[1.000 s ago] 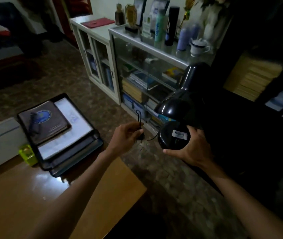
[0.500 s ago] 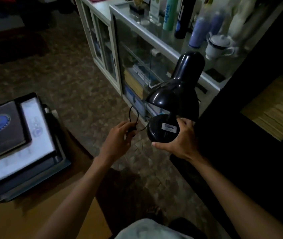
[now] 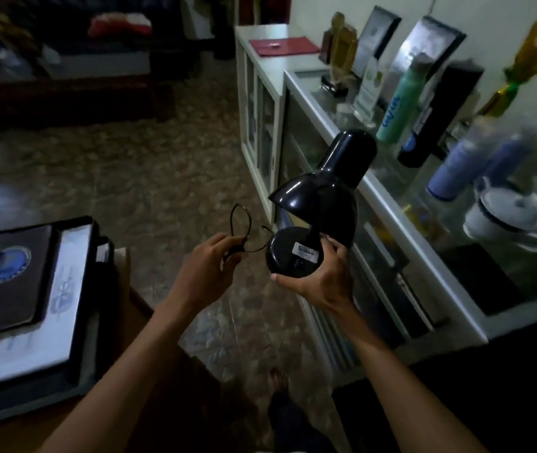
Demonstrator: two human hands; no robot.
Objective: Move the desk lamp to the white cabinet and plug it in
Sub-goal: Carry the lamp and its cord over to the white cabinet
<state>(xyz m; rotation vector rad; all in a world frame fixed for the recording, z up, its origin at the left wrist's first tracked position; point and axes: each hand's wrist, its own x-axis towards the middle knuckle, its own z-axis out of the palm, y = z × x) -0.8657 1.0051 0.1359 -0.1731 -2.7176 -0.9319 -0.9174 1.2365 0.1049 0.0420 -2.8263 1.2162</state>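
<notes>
A black desk lamp (image 3: pixel 322 191) with a round base and a white label is held in the air, tilted, over the floor beside the white cabinet (image 3: pixel 275 65). My right hand (image 3: pixel 321 277) grips the base from below. My left hand (image 3: pixel 206 268) holds the lamp's thin black cord (image 3: pixel 240 220), which loops up above my fingers; the plug is hidden in my hand. The cabinet with glass doors stands to the right, its far top bare apart from a red folder (image 3: pixel 282 46).
A glass-topped case (image 3: pixel 391 204) nearer me carries bottles, framed plaques, trophies and a white teacup (image 3: pixel 506 217). A wooden desk with a black folder stack (image 3: pixel 28 289) is at the left. Tiled floor lies between desk and cabinets; a dark sofa stands behind.
I have stepped away from the desk toward the cabinets, carrying the lamp and cord. The cabinet tops now appear closer and more from above.
</notes>
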